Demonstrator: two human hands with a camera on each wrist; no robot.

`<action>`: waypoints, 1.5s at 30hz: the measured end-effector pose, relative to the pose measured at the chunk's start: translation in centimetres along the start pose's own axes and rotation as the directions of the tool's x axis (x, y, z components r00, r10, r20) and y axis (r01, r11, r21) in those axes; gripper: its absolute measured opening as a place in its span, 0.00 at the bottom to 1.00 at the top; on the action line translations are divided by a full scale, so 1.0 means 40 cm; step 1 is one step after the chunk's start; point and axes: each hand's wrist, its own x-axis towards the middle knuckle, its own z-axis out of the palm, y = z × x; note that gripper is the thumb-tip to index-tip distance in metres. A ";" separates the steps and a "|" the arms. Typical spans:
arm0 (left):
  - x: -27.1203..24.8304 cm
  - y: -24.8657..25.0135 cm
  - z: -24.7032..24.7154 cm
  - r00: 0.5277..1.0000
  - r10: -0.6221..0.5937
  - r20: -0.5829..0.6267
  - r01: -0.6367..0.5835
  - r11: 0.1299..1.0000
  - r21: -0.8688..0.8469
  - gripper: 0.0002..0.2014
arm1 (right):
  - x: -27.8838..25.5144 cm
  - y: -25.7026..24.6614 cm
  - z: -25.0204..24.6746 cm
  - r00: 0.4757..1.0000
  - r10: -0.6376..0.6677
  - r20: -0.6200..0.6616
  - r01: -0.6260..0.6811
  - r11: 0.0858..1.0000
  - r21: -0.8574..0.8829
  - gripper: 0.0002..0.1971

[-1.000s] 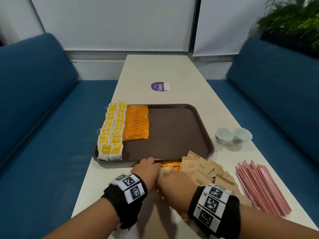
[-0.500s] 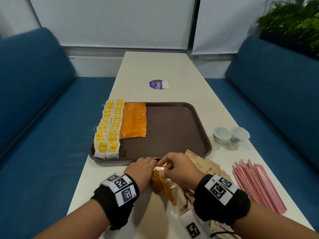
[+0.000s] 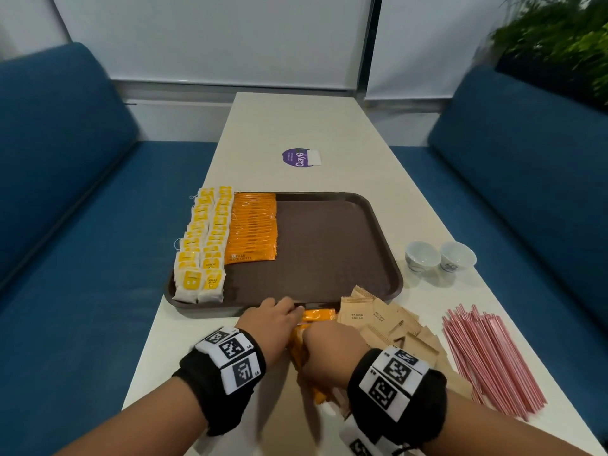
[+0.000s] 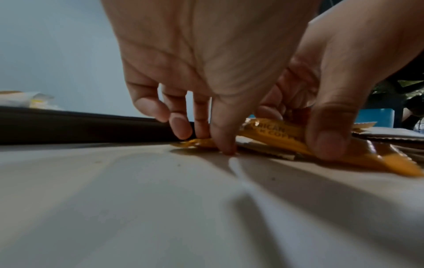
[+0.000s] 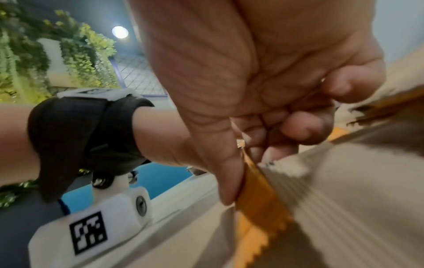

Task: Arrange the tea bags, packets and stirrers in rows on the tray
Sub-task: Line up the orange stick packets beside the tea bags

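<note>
The brown tray (image 3: pixel 332 258) holds two columns of yellow tea bags (image 3: pixel 204 245) at its left and a row of orange coffee packets (image 3: pixel 253 232) beside them. Just in front of the tray, loose orange packets (image 3: pixel 317 314) lie on the table between my hands. My left hand (image 3: pixel 289 312) has its fingers curled down, and thumb and fingertips pinch the edge of a flat orange packet (image 4: pixel 195 143). My right hand (image 3: pixel 316 337) grips a small bundle of orange packets (image 5: pixel 259 190) between thumb and fingers, low on the table. Brown sugar packets (image 3: pixel 388 324) lie heaped to the right.
Pink stirrers (image 3: pixel 487 353) lie in a pile at the table's right edge. Two small white cups (image 3: pixel 422 255) stand right of the tray. A purple sticker (image 3: pixel 297 157) is on the table beyond it. Blue sofas flank the narrow table.
Half a second ago both hands held orange packets lifted off the table. Now both hands are down on the table by the tray's near edge.
</note>
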 end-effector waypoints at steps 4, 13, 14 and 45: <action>-0.004 -0.017 0.002 0.998 -0.064 0.001 0.064 0.998 -0.019 0.22 | 0.002 0.021 -0.019 1.000 0.011 -0.015 -0.008 0.985 0.171 0.13; -0.024 -0.053 0.002 0.979 -0.204 0.032 0.205 0.978 -0.049 0.15 | -0.005 0.073 -0.103 0.973 0.094 -0.211 0.071 0.745 0.663 0.05; -0.027 -0.049 -0.001 0.977 -0.209 0.036 0.210 0.977 -0.036 0.15 | -0.003 0.082 -0.120 0.963 0.104 -0.249 0.096 0.729 0.678 0.06; -0.145 -0.166 0.025 0.858 -0.488 0.159 0.413 0.474 -0.778 0.07 | 0.125 0.069 -0.103 0.998 -0.052 0.032 0.059 0.955 -0.291 0.06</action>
